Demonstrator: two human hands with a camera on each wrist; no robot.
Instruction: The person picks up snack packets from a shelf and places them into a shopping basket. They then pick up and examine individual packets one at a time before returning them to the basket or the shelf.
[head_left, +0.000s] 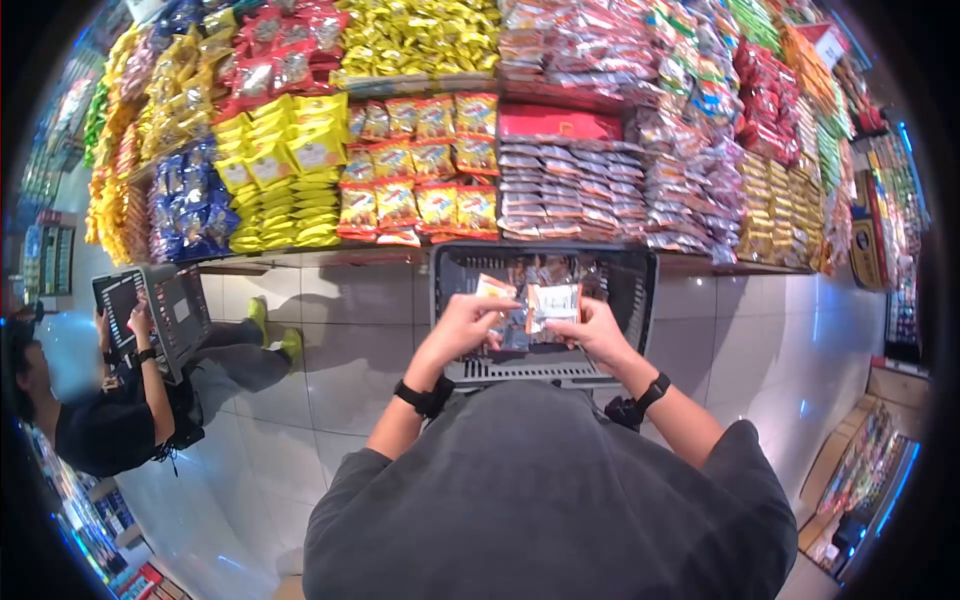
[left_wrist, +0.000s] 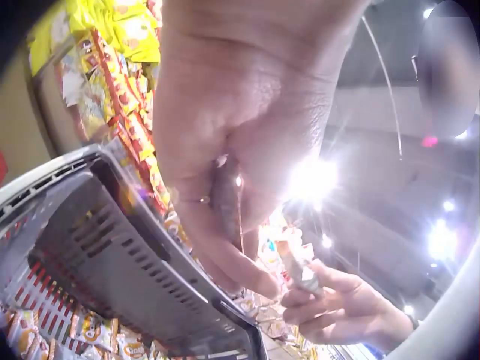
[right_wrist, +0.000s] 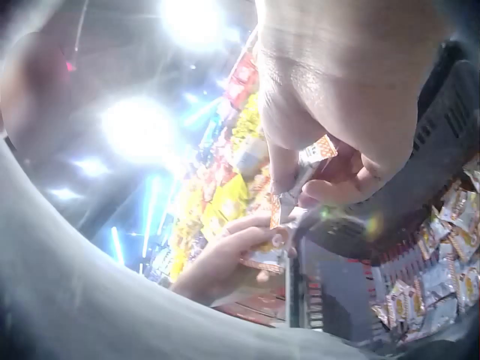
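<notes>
My right hand (head_left: 602, 330) pinches a small white snack packet with orange edges (head_left: 556, 302) over the grey shopping basket (head_left: 645, 300), its printed side facing up. To its left, my left hand (head_left: 467, 325) holds a second white and orange packet (head_left: 494, 287), with the index finger stretched toward the first one. Between the left fingers and palm, the left wrist view shows a dark, shiny packet edge (left_wrist: 228, 195). More small packets (right_wrist: 409, 300) lie in the basket below both hands.
A display of bagged sweets and snacks runs along the far side, with yellow bags (head_left: 285, 170) and red-yellow packets (head_left: 415, 165). On the left, another person (head_left: 110, 425) holds a grey basket (head_left: 180, 310). Tiled floor (head_left: 355, 350) lies between us.
</notes>
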